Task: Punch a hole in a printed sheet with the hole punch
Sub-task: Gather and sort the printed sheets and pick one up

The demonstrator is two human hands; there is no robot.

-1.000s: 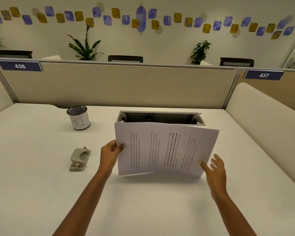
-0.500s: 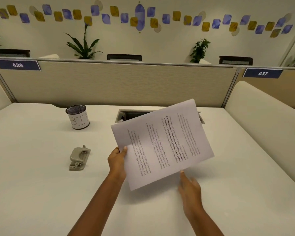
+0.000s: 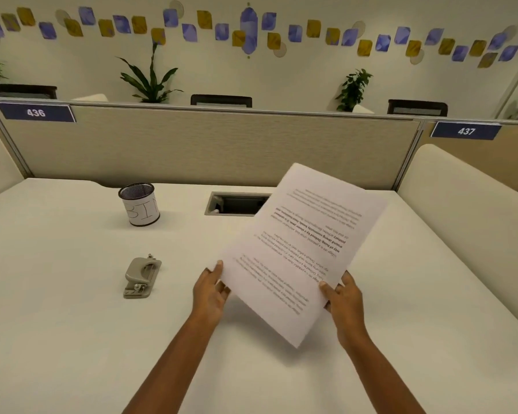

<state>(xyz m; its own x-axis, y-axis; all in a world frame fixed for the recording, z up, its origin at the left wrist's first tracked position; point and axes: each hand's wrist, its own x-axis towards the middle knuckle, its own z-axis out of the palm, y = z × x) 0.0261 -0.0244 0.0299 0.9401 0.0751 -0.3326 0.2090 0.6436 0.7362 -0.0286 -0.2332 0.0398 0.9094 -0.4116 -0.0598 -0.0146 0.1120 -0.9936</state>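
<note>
Both hands are wrapped on the paper: its left edge is pinched by the left hand, its right edge by the right hand. It is held tilted above the big white table. Left of it, the cup and hole punch are set on the table, untouched.

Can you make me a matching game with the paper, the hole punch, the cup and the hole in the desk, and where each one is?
Things:
1. white printed sheet
2. grey metal hole punch
3. black mesh cup with a white paper label
4. rectangular cable slot in the desk

Places:
A. flat on the desk, left of the left hand
B. partly hidden behind the sheet
C. held up in both hands
D. standing at the far left of the desk

Pairs: 1-C, 2-A, 3-D, 4-B
</note>
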